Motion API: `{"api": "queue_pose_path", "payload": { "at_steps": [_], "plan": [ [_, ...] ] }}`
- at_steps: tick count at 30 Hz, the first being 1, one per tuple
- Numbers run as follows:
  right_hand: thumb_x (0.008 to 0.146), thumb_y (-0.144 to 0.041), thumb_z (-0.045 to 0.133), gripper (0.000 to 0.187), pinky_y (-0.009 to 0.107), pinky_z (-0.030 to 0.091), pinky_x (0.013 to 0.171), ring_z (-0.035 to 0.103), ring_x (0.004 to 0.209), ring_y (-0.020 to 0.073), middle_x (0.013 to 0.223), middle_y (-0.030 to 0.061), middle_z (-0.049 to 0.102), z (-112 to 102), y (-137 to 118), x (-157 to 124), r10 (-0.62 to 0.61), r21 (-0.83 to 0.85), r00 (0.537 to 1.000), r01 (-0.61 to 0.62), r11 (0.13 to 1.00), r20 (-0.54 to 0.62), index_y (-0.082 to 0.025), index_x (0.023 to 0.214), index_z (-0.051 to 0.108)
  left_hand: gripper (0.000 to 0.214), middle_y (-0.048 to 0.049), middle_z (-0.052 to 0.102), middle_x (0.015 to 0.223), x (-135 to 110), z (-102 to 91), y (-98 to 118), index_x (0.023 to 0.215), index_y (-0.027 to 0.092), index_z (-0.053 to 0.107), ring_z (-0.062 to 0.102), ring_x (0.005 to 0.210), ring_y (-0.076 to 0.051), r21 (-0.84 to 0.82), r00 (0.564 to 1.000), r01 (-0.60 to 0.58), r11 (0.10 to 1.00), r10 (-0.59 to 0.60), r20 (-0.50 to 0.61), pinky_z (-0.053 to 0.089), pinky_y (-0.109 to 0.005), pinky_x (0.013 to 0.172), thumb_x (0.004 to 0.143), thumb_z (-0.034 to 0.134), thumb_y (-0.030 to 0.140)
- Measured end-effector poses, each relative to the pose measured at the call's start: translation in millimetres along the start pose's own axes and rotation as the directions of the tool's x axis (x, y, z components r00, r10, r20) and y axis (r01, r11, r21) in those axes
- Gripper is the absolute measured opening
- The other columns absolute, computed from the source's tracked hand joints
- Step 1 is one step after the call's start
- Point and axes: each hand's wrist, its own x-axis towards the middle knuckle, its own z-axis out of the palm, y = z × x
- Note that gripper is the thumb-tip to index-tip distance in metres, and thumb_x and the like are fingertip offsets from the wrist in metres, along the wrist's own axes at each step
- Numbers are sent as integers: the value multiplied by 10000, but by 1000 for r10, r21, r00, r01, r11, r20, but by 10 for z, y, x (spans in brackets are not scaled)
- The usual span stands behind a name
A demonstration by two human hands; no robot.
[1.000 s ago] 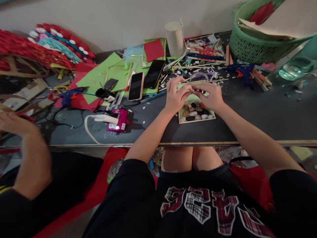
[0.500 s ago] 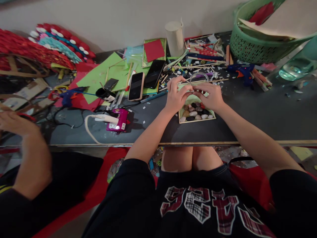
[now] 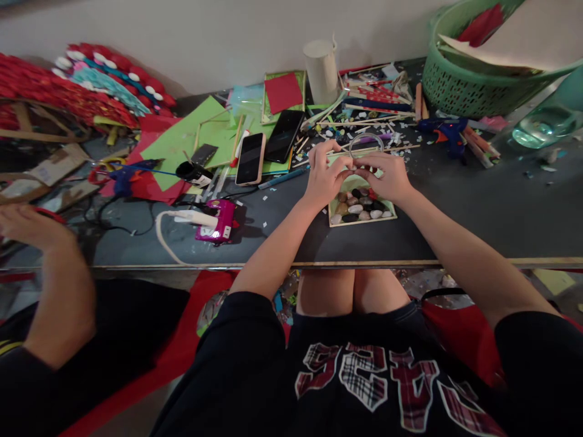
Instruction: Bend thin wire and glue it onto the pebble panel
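My left hand (image 3: 324, 173) and my right hand (image 3: 385, 176) meet fingertip to fingertip over the far side of a shallow, light-rimmed frame (image 3: 364, 223). Both are closed in a pinch; what sits between the fingers is too small or hidden to name. Smooth pebbles (image 3: 355, 209) in black, brown, grey and white fill the near part of the frame, with a bit of red among them. Just beyond my fingertips shows a thin greyish ring (image 3: 367, 137); whether my fingers touch it, I cannot tell. The frame's far edge is partly covered by my hands.
Left of my arms lie a purple power adapter (image 3: 215, 221) with a white plug, two phones (image 3: 250, 159), and green paper (image 3: 177, 142). Sticks and scraps spread behind. A blue glue gun (image 3: 444, 135) and green basket (image 3: 460, 91) stand right. Another person's hand (image 3: 31, 227) is far left.
My hands keep the same pinch above the frame, with only a very slight shift of the fingers. The other person's hand at far left has moved slightly.
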Motion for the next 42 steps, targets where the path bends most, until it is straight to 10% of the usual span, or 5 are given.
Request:
{"api": "queue_pose_path", "payload": {
  "at_steps": [42],
  "plan": [
    [918,-298,649,261,347,610,816,768,962,215,1099,44,830,47,-39,-7,141,171,990,-138,976,-8,-232,1093,832,514,-125,618,1206,2,12,-100,975,257,682,587,1237,-302,-36,999,-28,999,27,-40,520,-434,983,957,476,728]
  ]
}}
